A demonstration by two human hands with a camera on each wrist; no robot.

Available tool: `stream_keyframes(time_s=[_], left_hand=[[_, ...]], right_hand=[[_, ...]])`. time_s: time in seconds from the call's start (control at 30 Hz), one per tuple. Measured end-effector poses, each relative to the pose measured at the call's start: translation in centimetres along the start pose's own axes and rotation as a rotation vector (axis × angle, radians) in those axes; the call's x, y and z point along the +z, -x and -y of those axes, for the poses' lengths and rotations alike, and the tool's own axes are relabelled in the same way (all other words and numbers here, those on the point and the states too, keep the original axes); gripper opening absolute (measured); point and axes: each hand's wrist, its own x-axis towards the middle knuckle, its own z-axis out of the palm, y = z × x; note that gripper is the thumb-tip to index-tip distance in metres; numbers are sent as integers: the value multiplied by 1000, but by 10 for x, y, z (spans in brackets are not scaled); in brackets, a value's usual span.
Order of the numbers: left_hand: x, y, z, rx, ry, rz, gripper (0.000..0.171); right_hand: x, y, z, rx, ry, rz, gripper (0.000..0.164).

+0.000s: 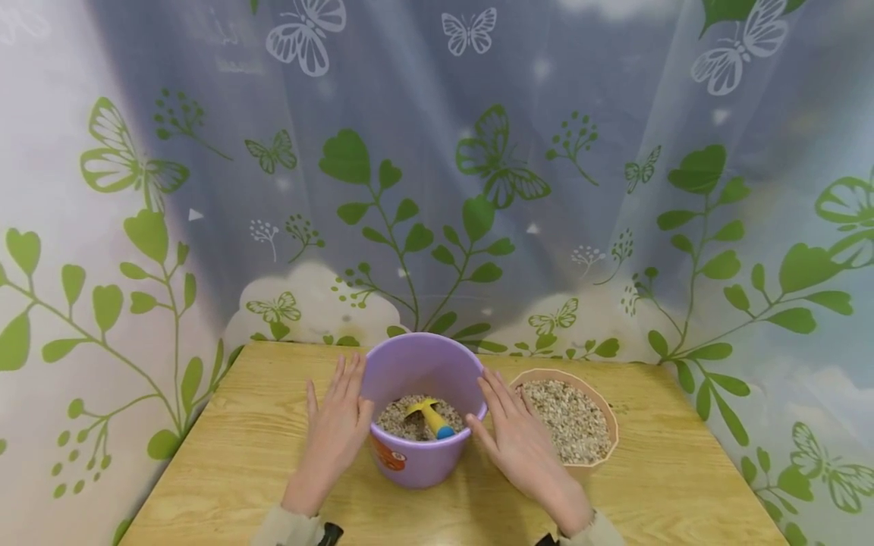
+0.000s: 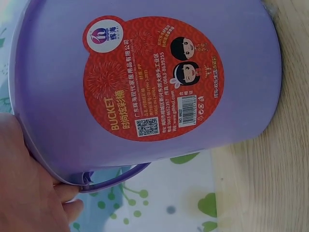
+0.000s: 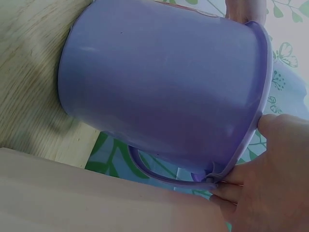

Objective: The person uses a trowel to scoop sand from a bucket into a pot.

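A purple bucket [image 1: 426, 462] stands upright on the table, with coarse beige-grey grit [image 1: 396, 417] inside. On the grit lies a yellow tool with a blue end [image 1: 432, 417], its far part hidden in the grains. My left hand [image 1: 337, 425] touches the bucket's left side, fingers straight, thumb near the rim. On the opposite side my right hand [image 1: 522, 440] rests its straight fingers and thumb against the rim. The right wrist view shows the purple handle [image 3: 154, 176] hanging down beside the right fingers. A red label [image 2: 149, 77] faces the left wrist camera.
Right of the bucket, close behind my right hand, stands a pale orange tub [image 1: 614, 432] filled with similar grit. Both containers stand on a wooden table [image 1: 205, 455]. A curtain with butterflies and leaves [image 1: 437, 189] hangs around the table's back and sides.
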Motion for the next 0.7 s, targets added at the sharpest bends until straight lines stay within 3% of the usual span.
stream_keyframes(time_s=[0.7], left_hand=[[6, 8, -14, 15, 12, -64, 60]], right_hand=[[-5, 10, -7, -8, -8, -17, 64]])
